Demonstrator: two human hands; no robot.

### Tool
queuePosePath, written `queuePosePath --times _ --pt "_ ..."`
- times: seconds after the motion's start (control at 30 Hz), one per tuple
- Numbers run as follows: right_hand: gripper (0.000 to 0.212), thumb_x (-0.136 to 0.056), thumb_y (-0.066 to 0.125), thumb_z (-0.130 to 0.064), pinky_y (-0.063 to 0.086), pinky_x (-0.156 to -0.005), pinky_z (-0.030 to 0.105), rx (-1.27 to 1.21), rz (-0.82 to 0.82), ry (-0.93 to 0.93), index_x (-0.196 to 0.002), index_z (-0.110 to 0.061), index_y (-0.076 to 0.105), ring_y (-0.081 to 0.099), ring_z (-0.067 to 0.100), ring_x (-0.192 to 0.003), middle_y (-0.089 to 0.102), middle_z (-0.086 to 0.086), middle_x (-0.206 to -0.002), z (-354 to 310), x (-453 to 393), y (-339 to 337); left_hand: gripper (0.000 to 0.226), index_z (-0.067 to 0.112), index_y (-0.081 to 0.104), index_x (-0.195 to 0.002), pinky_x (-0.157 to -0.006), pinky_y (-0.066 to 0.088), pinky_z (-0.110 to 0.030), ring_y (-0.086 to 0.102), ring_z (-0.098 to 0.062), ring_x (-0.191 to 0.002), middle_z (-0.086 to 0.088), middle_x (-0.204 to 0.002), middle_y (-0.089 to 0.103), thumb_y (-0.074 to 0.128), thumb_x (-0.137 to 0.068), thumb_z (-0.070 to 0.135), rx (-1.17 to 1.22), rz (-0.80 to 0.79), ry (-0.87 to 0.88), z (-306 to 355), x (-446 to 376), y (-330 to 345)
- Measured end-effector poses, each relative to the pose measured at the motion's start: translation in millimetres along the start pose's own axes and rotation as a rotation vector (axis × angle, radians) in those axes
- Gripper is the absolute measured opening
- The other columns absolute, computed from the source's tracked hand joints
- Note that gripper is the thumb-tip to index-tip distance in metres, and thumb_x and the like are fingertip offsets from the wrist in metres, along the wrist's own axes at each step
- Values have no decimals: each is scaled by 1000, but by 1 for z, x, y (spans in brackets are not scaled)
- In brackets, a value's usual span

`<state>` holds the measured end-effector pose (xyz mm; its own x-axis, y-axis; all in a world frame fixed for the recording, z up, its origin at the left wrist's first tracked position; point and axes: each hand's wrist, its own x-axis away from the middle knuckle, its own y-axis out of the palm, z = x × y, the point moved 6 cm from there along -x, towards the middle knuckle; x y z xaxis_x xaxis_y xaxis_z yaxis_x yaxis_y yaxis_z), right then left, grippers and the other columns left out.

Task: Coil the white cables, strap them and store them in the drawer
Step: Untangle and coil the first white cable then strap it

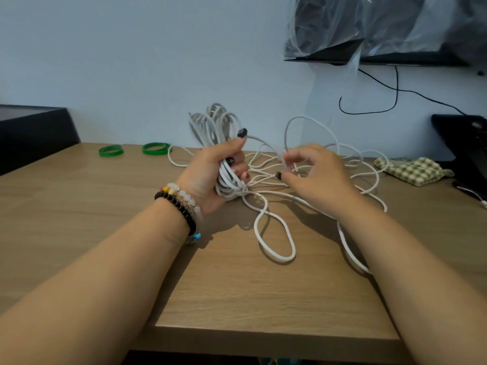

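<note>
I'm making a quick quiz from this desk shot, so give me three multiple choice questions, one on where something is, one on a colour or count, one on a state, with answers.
1. Where do the green bands lie?
A. On the table, to the left of the cable bundle
B. Around the bundle
C. On the checked cloth

2. How many green bands show?
A. One
B. Two
C. Four

3. What state is the white cable in?
A. Fully coiled and strapped
B. Partly coiled, the rest loose on the table
C. All loose, untouched

Answers: 1 A, they lie flat on the wood near the wall. 2 B, two rings side by side. 3 B, the left hand grips a coiled bundle while the right hand pinches a loose loop.
</note>
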<state>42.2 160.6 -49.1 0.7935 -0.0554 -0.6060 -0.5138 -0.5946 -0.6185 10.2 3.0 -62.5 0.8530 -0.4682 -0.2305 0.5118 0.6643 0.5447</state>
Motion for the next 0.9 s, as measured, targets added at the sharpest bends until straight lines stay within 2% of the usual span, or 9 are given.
queuePosePath --times 0.1,0.23,0.4,0.47,0.53,0.67,0.77,0.83,0.9 --pt "9 -81 71 -22 38 -80 24 166 -167 138 -84 -30 69 55 9 -95 62 -10 -93 17 2 10 23 18 45 -68 -45 42 -16 37 -4 -39 8 -48 35 56 -88 16 174 120 101 14 -2 -13" --pt "13 -85 68 -26 41 -69 25 114 -120 236 -72 -26 69 62 14 -81 69 -6 -78 26 1 4 36 18 42 -63 -47 44 -17 38 -5 -39 8 -45 34 55 -96 22 367 293 200 33 -4 -35" --pt "29 -90 60 -18 51 -72 32 -125 -9 255 -62 -25 67 65 13 -68 68 -4 -60 28 -1 2 29 15 47 -69 -51 48 -19 45 -6 -43 5 -50 42 55 -96 21 177 305 106 21 -4 -27" --pt "21 -90 61 -16 44 -69 28 -83 72 190 -71 -20 72 61 12 -71 68 -1 -70 23 -2 -6 24 13 50 -74 -51 50 -20 50 -7 -46 4 -51 48 52 -97 18 76 232 33 11 -5 -18" --pt "17 -88 63 -10 49 -80 28 -158 79 126 -92 -20 76 63 11 -87 69 -3 -87 12 -1 -8 20 11 51 -79 -50 50 -19 53 -8 -47 3 -52 51 48 -98 14 -53 162 -18 2 -4 -10" --pt "39 -86 63 -5 49 -92 21 -437 -125 111 -119 -25 66 64 1 -102 71 -11 -103 -3 6 11 22 11 49 -73 -49 41 -24 44 -10 -43 3 -49 42 54 -95 12 -305 49 -31 -8 -4 -7" --pt "17 -92 60 -11 50 -77 18 -446 -121 90 -104 -16 71 66 4 -80 71 -8 -81 -5 6 13 22 13 47 -72 -47 40 -21 39 -9 -42 4 -48 37 55 -93 11 -267 -10 -24 -8 -2 -3" --pt "16 -95 56 -10 46 -64 15 -468 -108 90 -89 -12 72 57 5 -59 61 -8 -60 -4 5 11 20 14 46 -75 -45 40 -18 37 -6 -40 7 -47 36 50 -94 11 -126 48 -6 -3 -2 -4" --pt "20 -96 55 -13 43 -56 18 -488 -123 109 -84 -17 72 49 9 -52 53 -3 -55 -4 5 11 19 14 47 -77 -47 37 -17 36 -4 -40 8 -48 36 48 -96 10 53 162 63 8 -3 -14"
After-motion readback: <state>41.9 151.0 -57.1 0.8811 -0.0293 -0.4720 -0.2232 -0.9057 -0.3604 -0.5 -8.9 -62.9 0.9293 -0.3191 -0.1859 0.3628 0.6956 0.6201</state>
